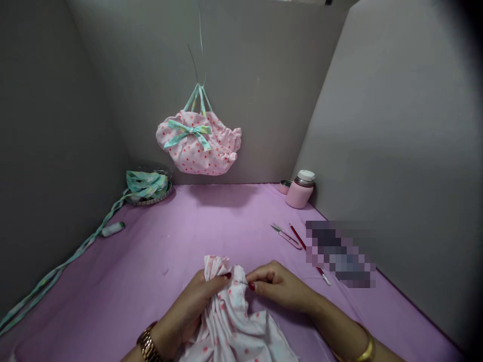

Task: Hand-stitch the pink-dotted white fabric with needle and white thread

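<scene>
- My left grip [195,301] holds the gathered cloth [232,322] at my 6 o'clock.
- My right grip [281,286] is narrow at the cloth's edge; I cannot tell what it pinches.
- I see a bag [196,153] hanging at the cloth's 12 o'clock.

Your 1 head camera faces forward and down, close over the purple tabletop [219,216], toward the back panel [260,90].
</scene>
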The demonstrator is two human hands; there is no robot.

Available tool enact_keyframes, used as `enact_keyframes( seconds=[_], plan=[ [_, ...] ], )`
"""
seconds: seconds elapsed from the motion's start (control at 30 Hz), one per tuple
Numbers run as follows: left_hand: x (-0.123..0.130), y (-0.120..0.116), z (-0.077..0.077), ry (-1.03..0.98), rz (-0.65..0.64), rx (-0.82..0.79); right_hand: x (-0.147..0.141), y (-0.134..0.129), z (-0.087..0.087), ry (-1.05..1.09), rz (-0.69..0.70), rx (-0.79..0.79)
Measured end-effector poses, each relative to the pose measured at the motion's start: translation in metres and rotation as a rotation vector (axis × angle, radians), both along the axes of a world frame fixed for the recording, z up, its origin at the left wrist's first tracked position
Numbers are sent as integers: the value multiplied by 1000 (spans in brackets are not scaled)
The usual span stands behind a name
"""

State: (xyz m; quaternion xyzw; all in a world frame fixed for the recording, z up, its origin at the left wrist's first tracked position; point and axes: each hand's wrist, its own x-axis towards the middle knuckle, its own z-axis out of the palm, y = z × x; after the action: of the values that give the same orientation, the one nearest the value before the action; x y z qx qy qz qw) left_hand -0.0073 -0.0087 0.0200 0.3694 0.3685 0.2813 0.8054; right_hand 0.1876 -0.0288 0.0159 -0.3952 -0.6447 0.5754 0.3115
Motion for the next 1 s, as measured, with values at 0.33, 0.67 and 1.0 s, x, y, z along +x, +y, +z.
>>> enact_keyframes(
  seconds=[0.33,0.67,1.0],
  plan=[
    [1,-2,8,39,26,62,1,0,3,-57,18,34],
    [2,1,-1,120,39,90,2,0,4,-129,18,109],
    [2,3,-8,306,63,390,-8,-2,0,-304,-75,257]
  ],
)
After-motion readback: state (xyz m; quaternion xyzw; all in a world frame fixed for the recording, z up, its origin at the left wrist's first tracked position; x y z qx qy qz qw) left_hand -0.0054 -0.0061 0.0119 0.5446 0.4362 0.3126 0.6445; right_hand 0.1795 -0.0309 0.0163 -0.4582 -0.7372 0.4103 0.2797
